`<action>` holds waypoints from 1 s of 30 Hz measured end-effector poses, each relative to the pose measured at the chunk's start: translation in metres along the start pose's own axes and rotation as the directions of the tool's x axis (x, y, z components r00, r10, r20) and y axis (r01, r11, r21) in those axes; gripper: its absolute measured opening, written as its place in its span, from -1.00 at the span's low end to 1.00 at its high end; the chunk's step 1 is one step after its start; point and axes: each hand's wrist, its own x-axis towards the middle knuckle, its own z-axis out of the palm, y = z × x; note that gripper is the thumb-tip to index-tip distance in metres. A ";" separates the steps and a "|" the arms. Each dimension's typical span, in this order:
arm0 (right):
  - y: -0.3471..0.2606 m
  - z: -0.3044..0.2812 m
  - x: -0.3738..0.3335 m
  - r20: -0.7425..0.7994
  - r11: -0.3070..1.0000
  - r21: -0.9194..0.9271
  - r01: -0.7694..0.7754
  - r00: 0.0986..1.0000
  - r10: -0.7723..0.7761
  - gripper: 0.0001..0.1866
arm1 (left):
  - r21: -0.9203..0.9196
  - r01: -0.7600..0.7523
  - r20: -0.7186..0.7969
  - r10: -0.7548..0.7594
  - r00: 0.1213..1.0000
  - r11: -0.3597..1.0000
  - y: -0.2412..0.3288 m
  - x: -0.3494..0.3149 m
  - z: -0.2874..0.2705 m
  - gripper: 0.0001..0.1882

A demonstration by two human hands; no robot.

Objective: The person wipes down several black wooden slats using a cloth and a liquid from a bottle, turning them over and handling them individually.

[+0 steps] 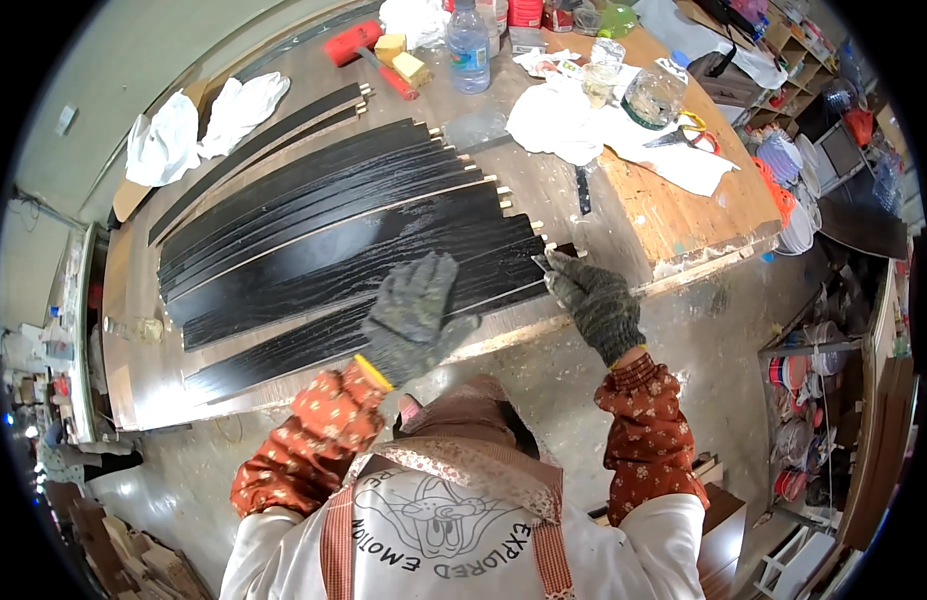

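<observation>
Several long black wood slats with pale dowel pegs at their right ends lie side by side on a wooden workbench. My left hand, in a grey knit glove, rests flat with fingers spread on the nearest slat. My right hand, also gloved, pinches the right end of that near slat by the bench's front edge; what is between its fingertips is too small to make out.
At the bench's far end stand a clear water bottle, a red-handled mallet, yellow blocks, white rags, scissors and white gloves. Shelves with tape rolls stand at right.
</observation>
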 end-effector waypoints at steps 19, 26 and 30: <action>0.015 -0.005 0.035 0.356 0.859 -0.245 0.450 0.866 -0.353 -0.63 | 0.070 -0.049 -0.106 0.056 0.993 0.996 0.008 0.012 0.014 -0.32; -0.012 -0.002 0.047 0.470 0.611 -0.672 0.418 0.879 -0.084 -0.62 | 0.040 -0.052 -0.122 0.057 0.991 0.998 0.010 0.016 0.009 -0.33; 0.025 -0.007 0.023 0.367 0.467 -0.497 0.731 0.665 -0.650 -0.58 | 0.062 -0.030 -0.131 0.038 0.991 0.998 0.007 0.015 0.008 -0.34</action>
